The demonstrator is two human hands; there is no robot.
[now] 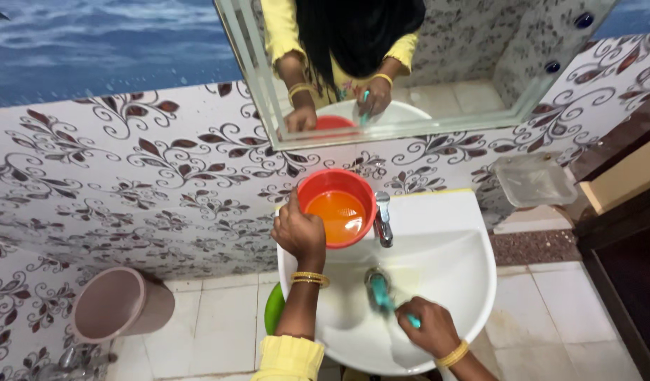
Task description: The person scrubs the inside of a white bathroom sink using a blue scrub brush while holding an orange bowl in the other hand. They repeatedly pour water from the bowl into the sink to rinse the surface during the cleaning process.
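Nearest, the right hand (428,328) was bent down inside the white basin (473,282), fingers closed around one teal brush (385,298) whose head lay at the drain. Farther, on the left, the left hand (299,230) was curled, gripping the near-left rim of one red bowl (337,207) (it held orange liquid), which stood on the basin's far edge, just beside the single metal tap (383,219). The basin's right half was bare. On the floor at the left lay one pink bucket (120,303), well apart.
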